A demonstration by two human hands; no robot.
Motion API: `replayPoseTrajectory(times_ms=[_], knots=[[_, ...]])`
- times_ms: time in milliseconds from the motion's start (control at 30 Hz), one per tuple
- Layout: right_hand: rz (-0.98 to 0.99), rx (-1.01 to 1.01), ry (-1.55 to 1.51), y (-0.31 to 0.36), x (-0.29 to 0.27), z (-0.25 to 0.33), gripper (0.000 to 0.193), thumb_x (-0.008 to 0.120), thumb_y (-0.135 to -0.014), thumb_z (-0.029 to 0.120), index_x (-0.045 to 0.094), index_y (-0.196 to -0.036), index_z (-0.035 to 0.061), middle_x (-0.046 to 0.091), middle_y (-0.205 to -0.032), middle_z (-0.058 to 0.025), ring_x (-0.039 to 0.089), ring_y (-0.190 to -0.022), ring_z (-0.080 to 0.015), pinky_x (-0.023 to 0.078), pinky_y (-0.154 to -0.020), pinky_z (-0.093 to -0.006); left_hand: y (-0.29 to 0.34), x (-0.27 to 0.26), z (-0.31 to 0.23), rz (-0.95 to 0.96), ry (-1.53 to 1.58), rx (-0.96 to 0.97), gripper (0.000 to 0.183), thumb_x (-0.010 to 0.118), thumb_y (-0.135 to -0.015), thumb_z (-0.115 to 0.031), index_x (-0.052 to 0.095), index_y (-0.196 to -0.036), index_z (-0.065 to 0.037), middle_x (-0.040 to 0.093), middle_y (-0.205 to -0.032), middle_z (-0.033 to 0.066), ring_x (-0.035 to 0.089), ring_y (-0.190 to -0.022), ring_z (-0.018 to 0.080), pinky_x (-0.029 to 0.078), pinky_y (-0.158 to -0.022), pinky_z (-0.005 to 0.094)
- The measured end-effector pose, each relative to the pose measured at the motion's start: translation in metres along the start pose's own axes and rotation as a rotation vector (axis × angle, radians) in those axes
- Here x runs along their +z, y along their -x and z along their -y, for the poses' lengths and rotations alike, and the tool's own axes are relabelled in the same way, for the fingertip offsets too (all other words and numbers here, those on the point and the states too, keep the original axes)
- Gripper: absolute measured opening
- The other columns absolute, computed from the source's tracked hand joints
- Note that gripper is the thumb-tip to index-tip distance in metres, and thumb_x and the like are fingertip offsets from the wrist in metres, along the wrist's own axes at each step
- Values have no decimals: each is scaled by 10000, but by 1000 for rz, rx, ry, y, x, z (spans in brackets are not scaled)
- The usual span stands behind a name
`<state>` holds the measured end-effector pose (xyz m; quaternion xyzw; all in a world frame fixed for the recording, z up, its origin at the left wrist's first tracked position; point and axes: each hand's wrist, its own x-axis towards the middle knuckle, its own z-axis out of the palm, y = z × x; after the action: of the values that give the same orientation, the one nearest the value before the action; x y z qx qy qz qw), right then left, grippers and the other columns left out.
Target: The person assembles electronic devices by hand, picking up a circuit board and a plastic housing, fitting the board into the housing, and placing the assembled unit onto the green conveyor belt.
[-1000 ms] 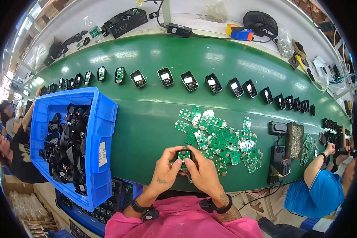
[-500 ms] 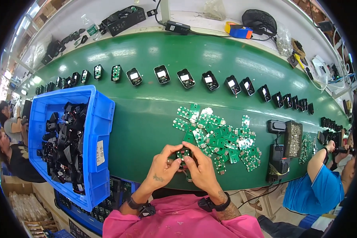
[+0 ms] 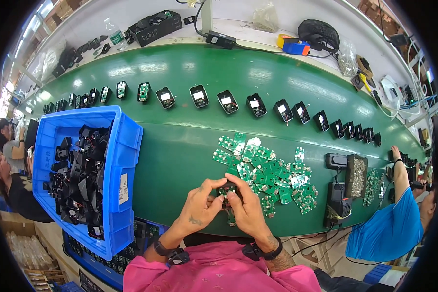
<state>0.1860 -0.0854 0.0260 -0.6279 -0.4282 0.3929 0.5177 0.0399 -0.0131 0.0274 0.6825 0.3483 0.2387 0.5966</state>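
Observation:
Between my left hand (image 3: 200,203) and my right hand (image 3: 246,207), close to the table's near edge, is a small black housing with a green circuit board (image 3: 227,189) in it. Fingers of both hands curl round its sides, and the thumbs press down on its top. Much of the housing is hidden by the fingers. Just beyond and to the right of my hands lies a loose pile of green circuit boards (image 3: 272,174). A green board also shows partly below my hands.
A blue crate (image 3: 113,180) of black housings stands at left. Across the green table (image 3: 175,151) runs a row of open black housings (image 3: 227,101). At right are a black charger-like device (image 3: 339,204) and a box of small metal parts (image 3: 356,176). A co-worker in blue (image 3: 384,233) sits at right.
The co-worker at right has stretched an arm forward over the table. My hands keep their grip on the housing, with only slight finger movement. The whole view has shifted a little.

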Motion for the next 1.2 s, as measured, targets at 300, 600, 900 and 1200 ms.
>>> replayPoseTrajectory(times_ms=[300,600,900,1200], knots=[[-4,-568,107,10,-8,12,440,639,-872,-34,587,-1298,61,618,-884,-124,605,-724,-245,495,-618,-329,11,-2,-5,-145,-294,724,511,654,-834,41,515,-1315,-63,603,-1212,265,698,-874,380,599,-680,359],[306,299,-400,-1,-28,21,485,570,-995,139,457,-1432,-40,653,-779,-70,571,-604,-80,460,-537,-232,-14,-29,4,199,888,-508,221,488,-940,-136,521,-1087,26,675,-797,192,693,-585,264,594,-519,311],[298,350,-230,-15,-23,24,505,590,-970,98,449,-1437,-36,644,-808,-59,574,-631,-75,452,-513,-211,-26,-30,17,293,918,-497,194,492,-950,-162,529,-1032,10,678,-799,176,698,-618,238,587,-511,307],[257,200,-281,-30,-29,11,732,752,-780,-64,409,-1424,-15,626,-1159,-106,631,-1037,-170,550,-850,-288,-67,-57,11,-164,-261,294,438,701,-868,-231,562,-1202,14,662,-972,178,675,-687,234,525,-585,359]])
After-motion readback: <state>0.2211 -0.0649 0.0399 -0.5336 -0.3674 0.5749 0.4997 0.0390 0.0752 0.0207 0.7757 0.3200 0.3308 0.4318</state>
